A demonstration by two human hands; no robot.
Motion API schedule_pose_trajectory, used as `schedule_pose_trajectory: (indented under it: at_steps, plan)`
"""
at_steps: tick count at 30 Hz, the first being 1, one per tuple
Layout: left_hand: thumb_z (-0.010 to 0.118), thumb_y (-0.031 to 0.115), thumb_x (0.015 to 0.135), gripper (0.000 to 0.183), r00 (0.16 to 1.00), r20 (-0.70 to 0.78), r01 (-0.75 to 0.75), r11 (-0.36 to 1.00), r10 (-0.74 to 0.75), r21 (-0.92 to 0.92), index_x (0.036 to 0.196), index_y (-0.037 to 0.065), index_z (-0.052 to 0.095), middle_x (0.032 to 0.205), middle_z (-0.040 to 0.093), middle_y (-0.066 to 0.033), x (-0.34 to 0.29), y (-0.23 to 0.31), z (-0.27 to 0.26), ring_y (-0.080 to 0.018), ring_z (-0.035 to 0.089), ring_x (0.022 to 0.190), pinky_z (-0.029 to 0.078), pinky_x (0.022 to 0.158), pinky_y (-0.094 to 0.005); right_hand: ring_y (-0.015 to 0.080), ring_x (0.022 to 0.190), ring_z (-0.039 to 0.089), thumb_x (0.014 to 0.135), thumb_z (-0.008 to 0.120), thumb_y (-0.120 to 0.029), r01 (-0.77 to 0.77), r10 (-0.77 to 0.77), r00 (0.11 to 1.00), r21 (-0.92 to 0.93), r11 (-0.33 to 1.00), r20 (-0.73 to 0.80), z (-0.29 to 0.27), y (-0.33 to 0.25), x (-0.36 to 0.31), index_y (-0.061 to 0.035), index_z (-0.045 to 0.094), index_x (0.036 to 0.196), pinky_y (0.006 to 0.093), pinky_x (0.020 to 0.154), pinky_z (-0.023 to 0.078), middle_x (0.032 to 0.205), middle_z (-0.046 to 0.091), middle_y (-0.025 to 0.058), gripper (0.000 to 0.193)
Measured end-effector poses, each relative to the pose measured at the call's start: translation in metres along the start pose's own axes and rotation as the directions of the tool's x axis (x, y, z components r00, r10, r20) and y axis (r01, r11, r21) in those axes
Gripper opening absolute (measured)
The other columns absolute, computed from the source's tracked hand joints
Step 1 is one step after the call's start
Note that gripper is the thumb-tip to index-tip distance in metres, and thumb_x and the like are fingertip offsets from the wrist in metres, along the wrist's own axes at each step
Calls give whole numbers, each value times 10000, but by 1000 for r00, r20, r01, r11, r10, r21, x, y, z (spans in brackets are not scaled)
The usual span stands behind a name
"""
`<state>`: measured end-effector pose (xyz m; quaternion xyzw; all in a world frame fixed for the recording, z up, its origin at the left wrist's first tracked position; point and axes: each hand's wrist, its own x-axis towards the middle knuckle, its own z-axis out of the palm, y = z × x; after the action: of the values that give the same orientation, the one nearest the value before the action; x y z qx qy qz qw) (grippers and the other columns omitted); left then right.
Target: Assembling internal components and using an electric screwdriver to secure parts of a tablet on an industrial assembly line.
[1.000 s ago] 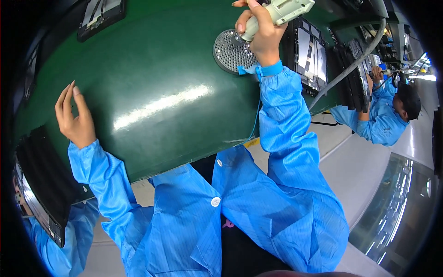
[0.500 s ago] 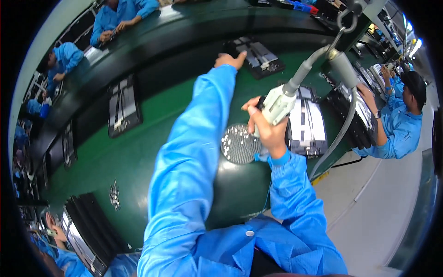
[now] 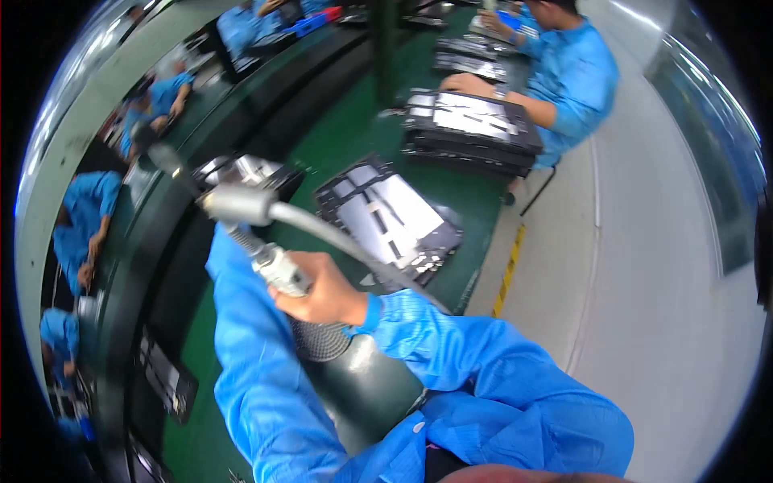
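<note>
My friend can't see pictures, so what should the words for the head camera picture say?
A person's right hand grips a pale powered screwdriver on a hose above a round perforated tray. Dark flat panels lie along a green conveyor belt. The left hand is hidden.

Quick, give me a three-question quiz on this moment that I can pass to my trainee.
1. True or false: the right hand grips the pale powered screwdriver.
2. What lies under that hand on the green belt? A) round perforated screw tray B) cardboard box C) keyboard
3. Fill in: the left hand is ____ behind the left sleeve.

Key: 1 true. 2 A, the round perforated screw tray. 3 hidden.
</note>
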<state>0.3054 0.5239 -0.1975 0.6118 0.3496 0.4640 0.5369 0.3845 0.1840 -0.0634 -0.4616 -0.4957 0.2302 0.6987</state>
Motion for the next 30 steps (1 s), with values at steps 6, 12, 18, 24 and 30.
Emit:
schedule_pose_trajectory:
  at_steps: [6,12,18,24,30]
  plan:
    - [648,148,928,714,985,-157,34,982,-64,-183,1539,48,293,1468,463,-138,-78,112,-47,-261,506,1265,402,1067,-379,210,644,568,787,680,-113,21,-18,998,51,998,-61,-23,-2,2,-38,570,797,366,617,463,733,605,105,134]
    - [537,128,990,645,885,-462,68,998,-58,4,1568,107,252,1587,298,-117,-347,175,-135,-251,320,1432,236,1180,-361,125,680,579,787,682,-90,38,-43,999,155,987,31,17,-9,-5,-22,577,795,327,615,472,716,616,60,125]
    - [431,6,930,709,869,-471,264,946,-149,188,1584,97,173,1645,179,-75,-464,160,-89,-229,154,1508,176,1202,-365,109,726,625,898,652,-44,-64,62,994,16,998,92,6,-27,-9,-24,690,900,288,575,487,813,664,32,43]
    - [676,240,894,697,895,-419,396,702,-152,592,1510,106,379,1359,499,-221,-494,192,-30,-355,447,1297,363,1074,-393,133,512,535,833,611,-1,16,-43,983,151,988,179,23,5,-1,82,672,875,279,523,445,689,637,109,111]
    - [718,248,877,234,709,-648,364,642,279,675,963,30,713,964,638,-145,-520,206,-106,-289,640,799,524,701,-389,149,467,513,870,573,-15,-87,42,982,241,967,185,48,-12,-8,100,622,982,285,468,425,702,639,158,168]
